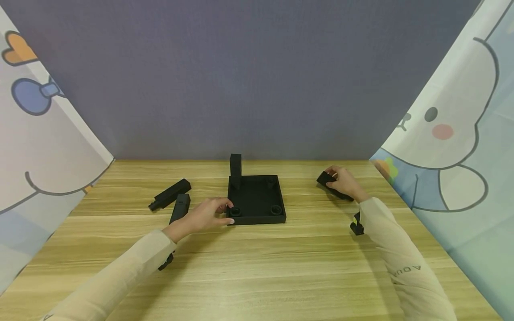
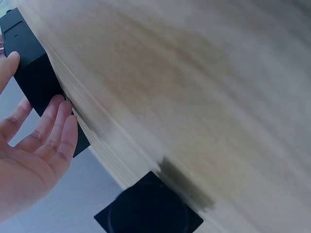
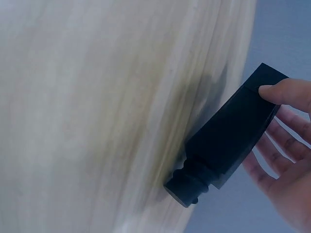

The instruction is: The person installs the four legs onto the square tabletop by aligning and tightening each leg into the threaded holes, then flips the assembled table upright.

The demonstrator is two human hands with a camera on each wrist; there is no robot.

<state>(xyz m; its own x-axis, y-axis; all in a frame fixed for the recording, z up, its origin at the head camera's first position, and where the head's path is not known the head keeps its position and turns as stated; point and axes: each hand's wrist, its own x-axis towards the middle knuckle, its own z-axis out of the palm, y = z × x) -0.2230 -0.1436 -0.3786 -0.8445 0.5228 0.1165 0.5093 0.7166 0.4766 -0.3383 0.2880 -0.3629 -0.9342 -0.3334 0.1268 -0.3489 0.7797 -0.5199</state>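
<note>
A square black tray-like base (image 1: 259, 198) with round sockets at its corners lies on the table. One black leg (image 1: 235, 167) stands upright at its back left corner. My left hand (image 1: 209, 214) holds the base at the front left corner, thumb by the front wall and fingers near the left edge. Off to the right, my right hand (image 1: 341, 180) pinches another black leg (image 3: 228, 126), thumb on one face and fingers behind. That leg is tilted, and its ridged, screw-like peg points down toward the table in the right wrist view.
Left of the base lie a black leg (image 1: 172, 194) with a peg and a second black bar (image 1: 180, 205), partly behind my left wrist. A small dark item (image 1: 166, 261) shows beneath my left sleeve. Beside my right sleeve is a black-and-yellow item (image 1: 356, 224).
</note>
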